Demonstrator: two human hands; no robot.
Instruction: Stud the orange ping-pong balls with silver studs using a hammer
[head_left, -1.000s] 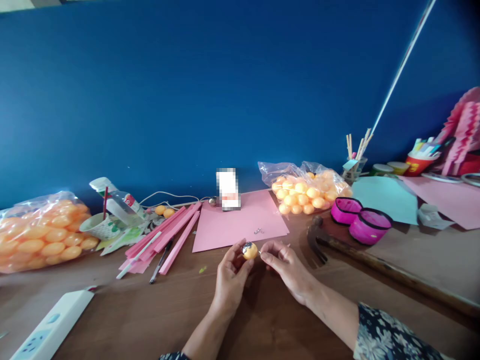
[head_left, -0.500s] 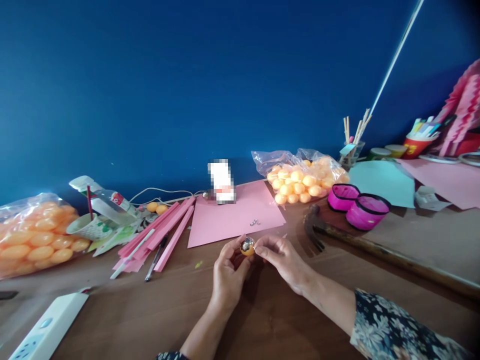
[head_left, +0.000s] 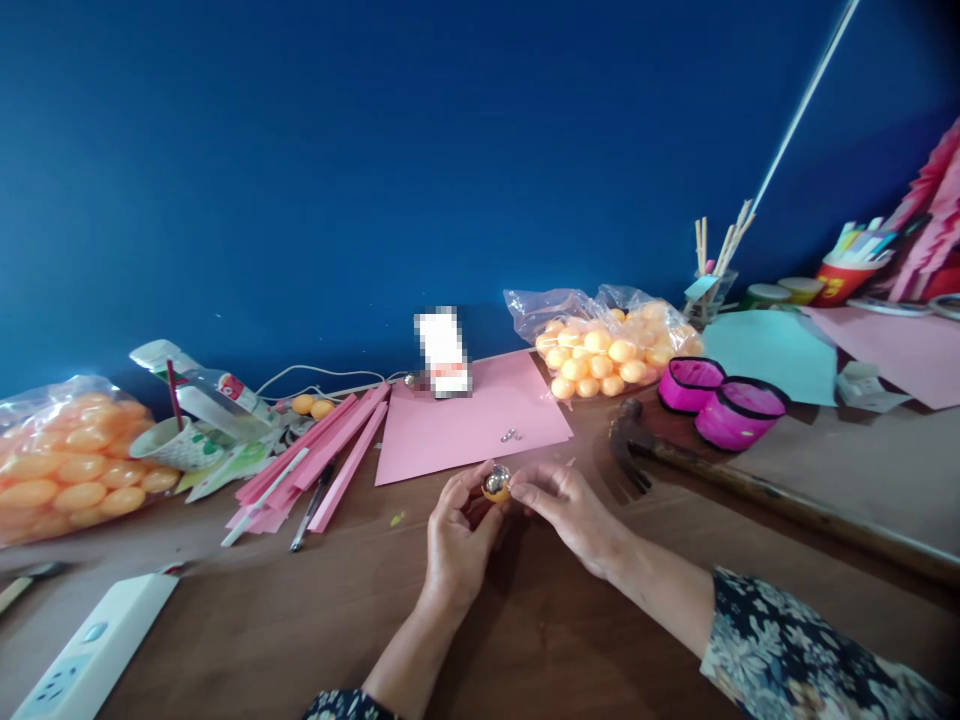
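A small shiny ball (head_left: pixel 496 483), silvery on top and golden below, sits between the thumb and fingers of my left hand (head_left: pixel 459 535). My right hand (head_left: pixel 564 515) is closed in a pinch at the ball's right side, its fingertips at the ball's surface. Whatever lies in that pinch, if anything, is too small to make out. Just beyond the hands, several tiny metal pieces (head_left: pixel 511 436) rest on a pink paper sheet (head_left: pixel 420 440).
A hammer (head_left: pixel 720 482) lies to the right near two magenta bands (head_left: pixel 739 412). Behind stands a bag of orange balls (head_left: pixel 600 355); another bag (head_left: pixel 82 470) is at left. Pink paper strips (head_left: pixel 315 460), a pen (head_left: pixel 312 510) and a power strip (head_left: pixel 97 640) lie on the left.
The view has shifted slightly, showing more of the hammer handle and a tool at the left edge. Both hands stay at the ball in nearly the same pose.
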